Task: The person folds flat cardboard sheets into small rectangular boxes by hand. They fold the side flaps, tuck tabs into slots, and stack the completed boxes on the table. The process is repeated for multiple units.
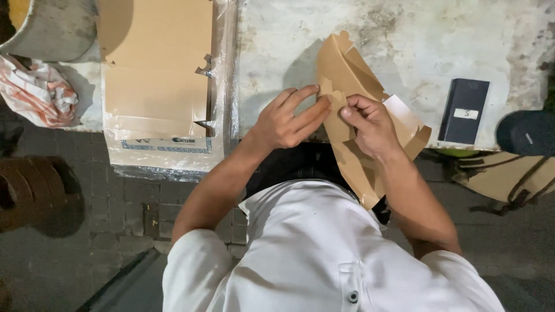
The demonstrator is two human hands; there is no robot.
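Observation:
A flat brown cardboard box blank [347, 75] with cut tabs is half folded in front of me, over the edge of a worn white table [416, 40]. My left hand [287, 120] presses its fingers against a flap on the blank's left side. My right hand [370, 124] pinches a tab near the middle of the blank between thumb and fingers. The lower part of the blank hangs below the table edge beside my right forearm. A white inner face of the cardboard shows to the right of my right hand.
A stack of flat brown box blanks [156, 69] in clear plastic wrap lies at the left. A dark blue small box [464, 110] sits on the table at the right, next to a dark cap [529, 133]. An orange and white cloth [37, 92] and a grey bucket [49, 26] are at far left.

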